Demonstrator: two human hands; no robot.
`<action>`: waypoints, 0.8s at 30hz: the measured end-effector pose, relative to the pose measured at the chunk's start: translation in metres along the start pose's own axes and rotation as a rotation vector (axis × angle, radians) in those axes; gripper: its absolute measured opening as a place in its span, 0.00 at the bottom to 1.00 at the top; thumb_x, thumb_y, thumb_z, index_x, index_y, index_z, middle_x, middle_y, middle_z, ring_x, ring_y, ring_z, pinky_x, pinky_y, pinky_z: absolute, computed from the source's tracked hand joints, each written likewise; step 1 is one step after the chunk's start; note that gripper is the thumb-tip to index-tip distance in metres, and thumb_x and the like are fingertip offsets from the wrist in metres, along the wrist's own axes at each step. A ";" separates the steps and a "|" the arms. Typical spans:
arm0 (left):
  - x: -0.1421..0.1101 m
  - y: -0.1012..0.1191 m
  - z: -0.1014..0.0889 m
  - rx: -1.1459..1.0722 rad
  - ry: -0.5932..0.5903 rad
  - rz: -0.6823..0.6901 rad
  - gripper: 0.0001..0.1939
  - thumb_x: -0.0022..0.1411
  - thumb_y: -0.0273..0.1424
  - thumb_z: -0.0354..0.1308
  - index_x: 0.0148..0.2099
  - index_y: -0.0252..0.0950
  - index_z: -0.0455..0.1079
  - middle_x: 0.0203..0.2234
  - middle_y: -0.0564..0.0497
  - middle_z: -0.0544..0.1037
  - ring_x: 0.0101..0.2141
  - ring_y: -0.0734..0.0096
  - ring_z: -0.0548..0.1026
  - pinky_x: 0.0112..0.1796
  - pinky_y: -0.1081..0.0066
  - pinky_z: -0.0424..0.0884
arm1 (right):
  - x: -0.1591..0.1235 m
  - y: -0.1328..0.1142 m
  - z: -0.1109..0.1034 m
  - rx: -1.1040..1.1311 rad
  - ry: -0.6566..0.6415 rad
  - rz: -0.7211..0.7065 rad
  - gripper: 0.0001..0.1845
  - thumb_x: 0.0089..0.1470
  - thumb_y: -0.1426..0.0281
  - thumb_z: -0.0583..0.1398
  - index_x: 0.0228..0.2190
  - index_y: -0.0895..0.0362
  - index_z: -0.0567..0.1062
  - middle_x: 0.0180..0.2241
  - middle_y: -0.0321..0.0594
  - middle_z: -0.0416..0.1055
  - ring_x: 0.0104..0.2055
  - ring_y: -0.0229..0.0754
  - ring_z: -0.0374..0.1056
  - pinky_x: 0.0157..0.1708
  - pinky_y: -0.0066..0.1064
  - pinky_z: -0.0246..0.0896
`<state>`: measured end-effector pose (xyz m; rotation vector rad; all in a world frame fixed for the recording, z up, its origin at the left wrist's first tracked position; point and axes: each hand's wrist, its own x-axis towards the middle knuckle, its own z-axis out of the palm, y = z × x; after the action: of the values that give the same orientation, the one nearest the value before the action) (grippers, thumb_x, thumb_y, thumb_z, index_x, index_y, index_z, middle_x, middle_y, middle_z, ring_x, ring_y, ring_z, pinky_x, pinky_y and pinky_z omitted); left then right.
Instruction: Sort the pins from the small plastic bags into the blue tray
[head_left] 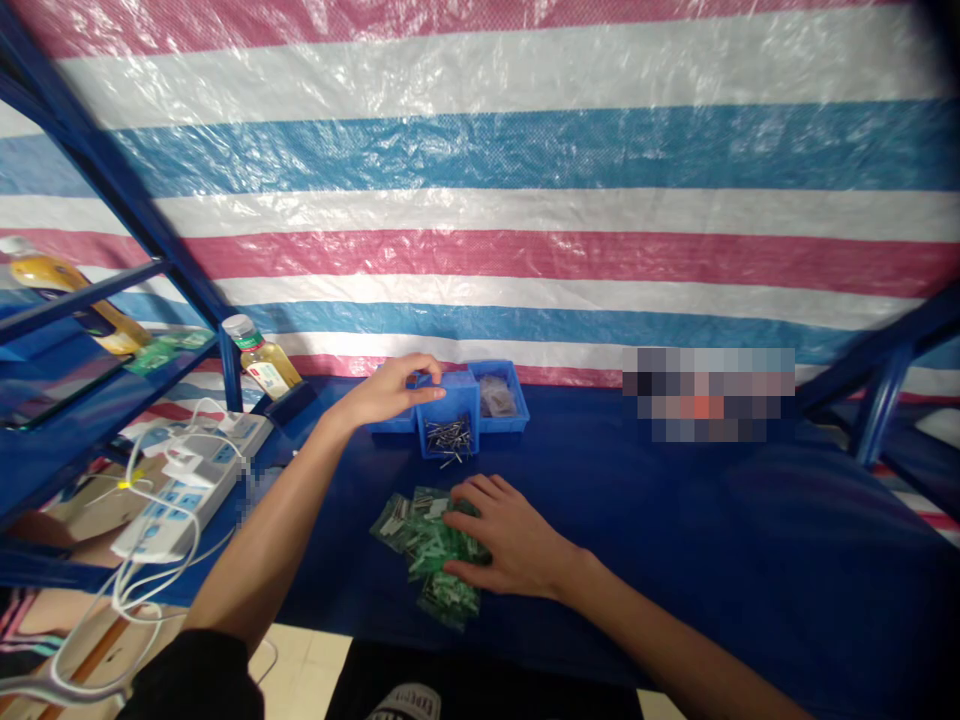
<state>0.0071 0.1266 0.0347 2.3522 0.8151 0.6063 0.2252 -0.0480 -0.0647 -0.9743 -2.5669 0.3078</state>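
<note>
My left hand (396,388) hovers at the upper left of a small blue bin (448,392), its thumb and fingers bent with a gap between them. Whether the thumb touches the bin's wall I cannot tell. Thin metal pins or screws (448,437) lie in the front of this bin, some poking over its lip. My right hand (514,540) rests with spread fingers on the right side of a pile of small clear-and-green plastic packets (431,545), hiding part of it. Several packets hold slim pale pieces.
Behind the bin stand further blue trays; the right tray (521,410) holds a clear plastic bag (496,396). White power strips (169,510) with tangled cables lie left. A bottle (262,358) stands at the back left of the blue table (637,520), and a striped sheet (525,210) hangs behind.
</note>
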 end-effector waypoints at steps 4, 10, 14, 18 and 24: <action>-0.008 0.004 0.007 -0.024 0.054 0.044 0.11 0.65 0.39 0.64 0.40 0.36 0.72 0.47 0.45 0.78 0.49 0.61 0.75 0.51 0.63 0.70 | -0.001 0.001 0.002 0.023 0.010 -0.051 0.22 0.61 0.53 0.62 0.49 0.55 0.75 0.65 0.48 0.62 0.70 0.59 0.50 0.65 0.53 0.50; -0.022 0.016 0.016 -0.040 0.103 0.120 0.10 0.64 0.37 0.66 0.38 0.36 0.74 0.50 0.43 0.77 0.53 0.60 0.75 0.55 0.61 0.69 | -0.005 0.005 0.006 0.034 0.018 -0.077 0.25 0.61 0.53 0.62 0.52 0.56 0.75 0.66 0.51 0.60 0.73 0.60 0.45 0.69 0.56 0.43; -0.028 0.024 0.021 -0.006 0.121 0.137 0.08 0.64 0.36 0.66 0.38 0.37 0.74 0.49 0.44 0.78 0.52 0.61 0.75 0.55 0.60 0.69 | -0.005 0.008 0.009 0.036 0.025 -0.096 0.26 0.61 0.53 0.62 0.54 0.56 0.75 0.65 0.51 0.62 0.72 0.59 0.48 0.70 0.55 0.43; -0.030 0.029 0.024 0.014 0.145 0.136 0.08 0.64 0.36 0.66 0.37 0.37 0.74 0.48 0.45 0.78 0.51 0.62 0.76 0.55 0.60 0.70 | -0.005 0.008 0.010 0.030 0.026 -0.097 0.27 0.61 0.52 0.61 0.55 0.56 0.74 0.65 0.51 0.62 0.72 0.59 0.47 0.70 0.55 0.42; -0.032 0.034 0.026 0.028 0.142 0.123 0.08 0.64 0.35 0.67 0.36 0.37 0.74 0.50 0.46 0.78 0.53 0.61 0.75 0.56 0.58 0.69 | -0.006 0.010 0.012 0.030 0.026 -0.097 0.28 0.62 0.52 0.60 0.56 0.56 0.73 0.64 0.52 0.63 0.71 0.58 0.50 0.70 0.55 0.44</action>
<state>0.0126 0.0735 0.0303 2.4198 0.7485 0.8264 0.2301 -0.0461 -0.0806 -0.8349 -2.5679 0.3039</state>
